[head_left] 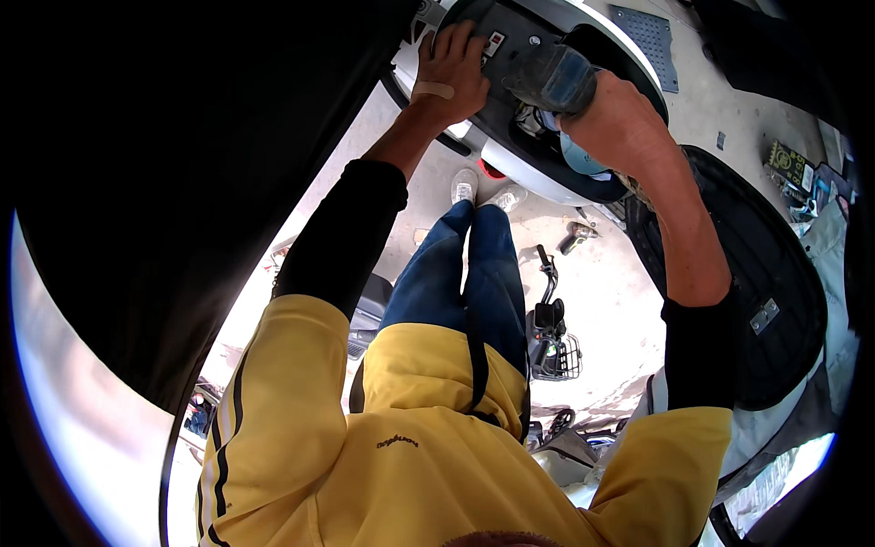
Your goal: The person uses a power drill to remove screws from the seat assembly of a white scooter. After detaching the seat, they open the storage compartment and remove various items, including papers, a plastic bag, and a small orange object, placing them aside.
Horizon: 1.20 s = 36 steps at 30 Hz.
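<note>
Scooter body (pixel 547 173): white and black shell at the top of the view, above the person's legs.
Left hand (pixel 451 77): fingers spread flat on the dark panel (pixel 510 36), holding nothing; a plaster on the wrist.
Right hand (pixel 620 118): grip closed around a dark, dusty power tool (pixel 551 77) pressed into the shell.
Seat (pixel 756 273): black, just right of the right forearm.

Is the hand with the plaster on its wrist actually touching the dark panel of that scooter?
Touching. In the head view the left hand lies flat on the scooter's dark panel, fingers spread on its surface with no gap showing.
</note>
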{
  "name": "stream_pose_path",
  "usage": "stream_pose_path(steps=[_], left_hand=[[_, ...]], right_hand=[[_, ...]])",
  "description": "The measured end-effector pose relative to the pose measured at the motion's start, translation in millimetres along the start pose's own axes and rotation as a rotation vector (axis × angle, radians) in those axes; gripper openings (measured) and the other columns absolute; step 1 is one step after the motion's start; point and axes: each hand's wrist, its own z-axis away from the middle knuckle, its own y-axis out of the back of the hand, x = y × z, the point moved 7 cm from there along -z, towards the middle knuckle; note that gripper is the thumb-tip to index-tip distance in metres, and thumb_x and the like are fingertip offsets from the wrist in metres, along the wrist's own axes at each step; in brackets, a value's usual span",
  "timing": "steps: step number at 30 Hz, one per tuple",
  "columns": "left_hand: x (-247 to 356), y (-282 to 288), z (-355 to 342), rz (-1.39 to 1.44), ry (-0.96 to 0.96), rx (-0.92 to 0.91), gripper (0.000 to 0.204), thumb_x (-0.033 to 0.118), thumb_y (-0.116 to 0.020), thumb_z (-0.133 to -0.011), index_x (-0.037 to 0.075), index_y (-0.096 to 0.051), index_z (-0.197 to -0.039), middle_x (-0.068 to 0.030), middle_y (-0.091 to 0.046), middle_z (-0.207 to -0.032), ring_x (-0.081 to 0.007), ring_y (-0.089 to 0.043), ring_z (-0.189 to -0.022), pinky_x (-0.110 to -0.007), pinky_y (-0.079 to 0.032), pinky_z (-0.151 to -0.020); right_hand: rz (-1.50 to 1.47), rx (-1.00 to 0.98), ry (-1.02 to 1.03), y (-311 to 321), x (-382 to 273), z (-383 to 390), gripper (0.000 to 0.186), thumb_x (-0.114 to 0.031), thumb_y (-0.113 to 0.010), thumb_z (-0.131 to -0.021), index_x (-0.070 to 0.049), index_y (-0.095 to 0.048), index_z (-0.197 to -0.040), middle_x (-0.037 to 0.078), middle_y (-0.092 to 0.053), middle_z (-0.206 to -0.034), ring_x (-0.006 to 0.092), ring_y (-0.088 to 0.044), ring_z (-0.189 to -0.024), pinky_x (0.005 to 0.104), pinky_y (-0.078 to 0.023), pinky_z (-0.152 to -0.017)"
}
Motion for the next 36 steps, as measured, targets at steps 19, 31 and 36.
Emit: stream_pose_path(steps=[19, 31, 36], left_hand=[[-3.9, -0.8, 6.4, -0.034, -0.011, 0.042, 0.065, 0.031, -0.072, -0.080, 0.018, -0.054, -0.142, -0.0154, -0.040, -0.153, -0.0333, -0.033, -0.148, -0.062, -0.022, -0.120], [6.0, 13.1, -0.8, 0.071, 0.026, -0.074, 0.068, 0.042, -0.085, -0.078, 0.019, -0.058, -0.136, -0.0149, -0.038, -0.155, -0.0373, -0.029, -0.149, -0.061, -0.016, -0.123], [28.2, 34.3, -6.9, 0.035, -0.083, -0.010, 0.046, 0.035, -0.082, -0.083, 0.018, -0.067, -0.123, -0.0132, -0.040, -0.155, -0.0350, -0.029, -0.151, -0.061, -0.014, -0.124]], right_hand=[[-0.102, -0.063, 0.053, 2.7, 11.9, -6.2, 0.038, -0.023, -0.073, -0.079, -0.001, -0.077, -0.110, 0.025, -0.076, -0.103, 0.0449, -0.072, -0.101, 0.0466, -0.056, -0.094], [-0.773, 0.130, 0.171, -81.5, 111.2, 26.9, 0.018, -0.013, -0.079, -0.090, -0.004, -0.072, -0.105, 0.003, -0.068, -0.088, 0.0128, -0.060, -0.077, 0.0328, -0.050, -0.075], [-0.990, 0.013, -0.036, -146.5, 129.5, 49.7, 0.030, -0.017, -0.080, -0.090, -0.005, -0.071, -0.116, 0.006, -0.069, -0.107, 0.0180, -0.064, -0.096, 0.0352, -0.050, -0.088]])
